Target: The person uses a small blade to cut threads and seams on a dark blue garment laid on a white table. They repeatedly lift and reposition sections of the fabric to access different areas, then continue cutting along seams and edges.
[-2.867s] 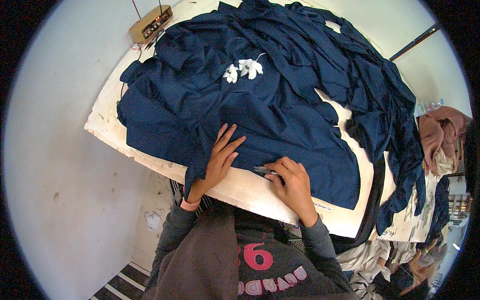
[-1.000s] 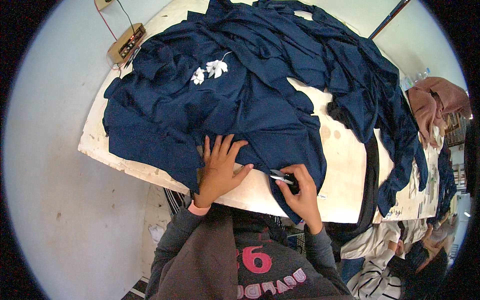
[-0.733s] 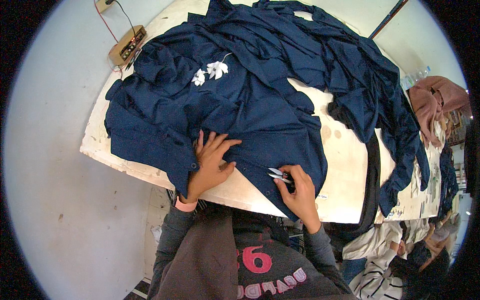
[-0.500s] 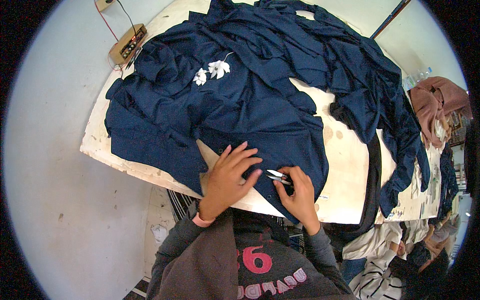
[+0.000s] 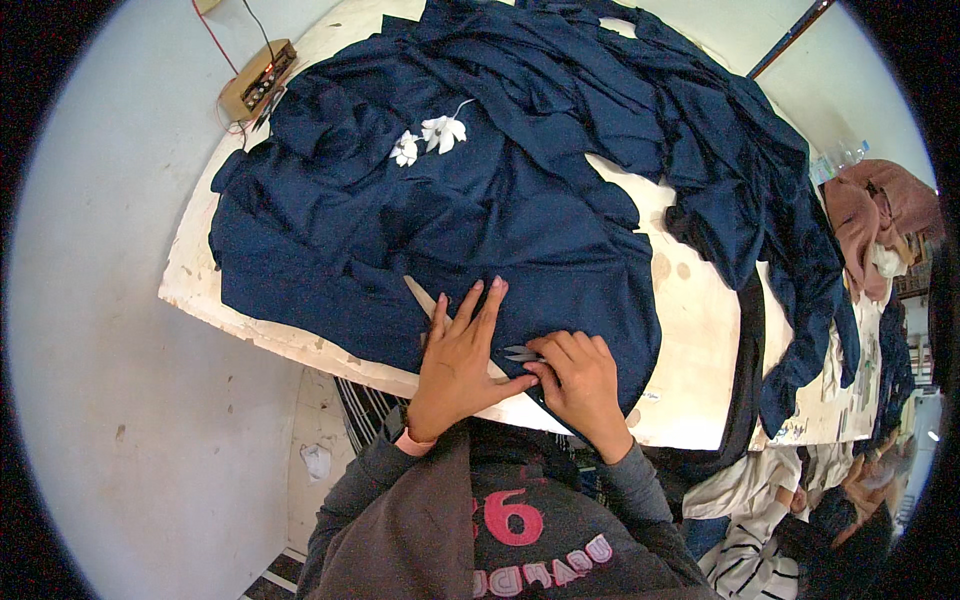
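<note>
While my left hand point(image 5: 458, 362) lies flat with fingers spread on the navy cloth point(image 5: 480, 210) at the near edge of the table point(image 5: 700, 340), my right hand point(image 5: 580, 385) pinches small scissors point(image 5: 522, 354) just beside it.

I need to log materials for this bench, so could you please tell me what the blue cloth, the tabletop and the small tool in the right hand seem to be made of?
Cloth: soft matte woven fabric, judging by its limp folds. Tabletop: probably painted board, cream and stained, chipped at the edge. Tool: likely metal, with thin grey shiny blades.
</note>
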Demonstrator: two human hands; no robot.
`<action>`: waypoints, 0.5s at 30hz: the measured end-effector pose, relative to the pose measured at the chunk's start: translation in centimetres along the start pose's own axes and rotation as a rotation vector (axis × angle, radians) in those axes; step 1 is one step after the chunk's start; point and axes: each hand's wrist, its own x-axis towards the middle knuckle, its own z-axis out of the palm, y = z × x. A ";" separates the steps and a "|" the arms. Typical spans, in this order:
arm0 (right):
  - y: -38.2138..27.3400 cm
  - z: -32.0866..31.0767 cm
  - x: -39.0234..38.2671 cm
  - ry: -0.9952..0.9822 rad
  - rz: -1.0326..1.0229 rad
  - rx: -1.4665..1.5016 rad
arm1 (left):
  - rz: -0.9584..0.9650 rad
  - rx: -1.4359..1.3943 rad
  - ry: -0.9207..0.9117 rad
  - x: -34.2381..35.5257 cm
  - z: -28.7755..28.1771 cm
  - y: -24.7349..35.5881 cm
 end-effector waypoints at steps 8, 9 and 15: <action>0.1 0.7 0.3 -0.016 -0.037 0.023 | 0.007 -0.021 0.018 0.0 0.0 0.0; 0.0 0.7 0.3 -0.013 -0.031 0.031 | 0.005 -0.023 0.020 0.0 0.0 0.0; -0.2 0.7 0.6 -0.005 -0.008 0.068 | 0.003 -0.020 0.031 0.0 0.1 0.0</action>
